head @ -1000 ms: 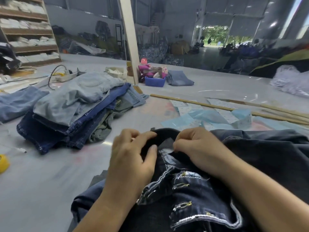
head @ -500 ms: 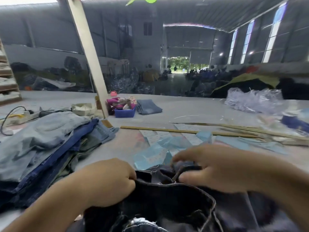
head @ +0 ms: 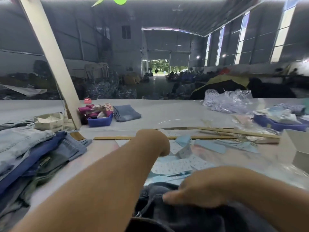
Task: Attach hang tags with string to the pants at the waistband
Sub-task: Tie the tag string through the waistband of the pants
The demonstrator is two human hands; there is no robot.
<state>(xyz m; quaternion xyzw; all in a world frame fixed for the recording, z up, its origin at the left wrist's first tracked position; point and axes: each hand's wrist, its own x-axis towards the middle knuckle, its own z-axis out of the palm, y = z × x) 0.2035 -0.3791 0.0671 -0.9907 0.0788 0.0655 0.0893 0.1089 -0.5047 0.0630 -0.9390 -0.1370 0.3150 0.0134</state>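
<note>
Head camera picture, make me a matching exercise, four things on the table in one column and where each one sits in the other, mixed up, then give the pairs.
Things:
1. stack of jeans
2. blue tray
3. dark pants
4. clear plastic bags

Places:
A. far right of the table
B. near edge, under the right hand
C. left side of the table
D. beside the leaning white post, with one folded pair of jeans just to its right

Pairs: 1-C, 2-D, 3-B, 4-A

The left hand reaches out over the paper tags.
</note>
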